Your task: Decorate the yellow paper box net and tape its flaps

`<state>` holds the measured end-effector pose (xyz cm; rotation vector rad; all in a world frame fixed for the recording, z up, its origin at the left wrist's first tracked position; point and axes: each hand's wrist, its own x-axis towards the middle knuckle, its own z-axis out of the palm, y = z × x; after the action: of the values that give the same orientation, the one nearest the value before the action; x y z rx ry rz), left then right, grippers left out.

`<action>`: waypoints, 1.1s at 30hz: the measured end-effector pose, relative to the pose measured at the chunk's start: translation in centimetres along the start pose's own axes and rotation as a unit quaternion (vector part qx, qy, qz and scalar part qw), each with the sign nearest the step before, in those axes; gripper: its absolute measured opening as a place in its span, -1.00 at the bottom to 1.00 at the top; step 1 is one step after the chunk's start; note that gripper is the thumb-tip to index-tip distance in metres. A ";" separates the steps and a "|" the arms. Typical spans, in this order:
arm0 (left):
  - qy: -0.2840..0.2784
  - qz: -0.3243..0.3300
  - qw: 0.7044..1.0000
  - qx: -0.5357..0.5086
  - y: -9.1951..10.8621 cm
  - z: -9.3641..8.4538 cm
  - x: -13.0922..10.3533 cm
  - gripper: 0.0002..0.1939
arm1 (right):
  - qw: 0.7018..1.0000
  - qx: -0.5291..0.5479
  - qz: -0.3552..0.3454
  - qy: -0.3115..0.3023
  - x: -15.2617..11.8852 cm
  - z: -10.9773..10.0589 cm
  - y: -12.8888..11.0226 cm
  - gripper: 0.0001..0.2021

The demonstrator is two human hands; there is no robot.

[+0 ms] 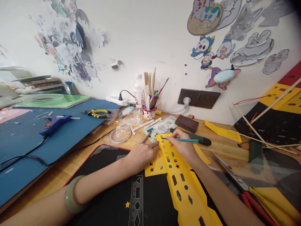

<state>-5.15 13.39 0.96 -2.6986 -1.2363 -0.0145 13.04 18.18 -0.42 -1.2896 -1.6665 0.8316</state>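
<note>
My right hand point(184, 146) is closed around a teal marker point(188, 140), whose tip points left at the narrow far end of a yellow paper strip point(175, 174). Diamonds, stars, ovals and rectangles are cut through the strip. My left hand point(147, 153) is closed, its fingertips at the strip's left edge; some fingers are hidden. A brown pen point(146, 137) lies just beyond its knuckles. Under the strip sits another yellow paper piece point(150, 171) with cutouts. A clear stencil ruler point(136, 201) and a small yellow star point(127, 204) rest on the black mat point(113, 188).
Scissors point(238, 180) lie at the right, beside yellow paper. Behind the hands stand a pen cup point(149, 113) and a bottle point(139, 89), with a tape roll point(120, 134) nearer. Pliers point(97, 113) and a blue glue gun point(56, 124) lie on the blue board point(77, 138).
</note>
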 end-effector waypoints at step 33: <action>0.002 -0.001 1.000 0.005 0.0 0.2 0.0 -0.65 | 1.000 0.000 0.001 -0.015 0.0 0.0 -0.3 -0.85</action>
<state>-5.17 13.39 0.81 -2.6880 -1.2355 -0.0129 12.89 18.14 -0.20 -1.2849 -1.6873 0.8563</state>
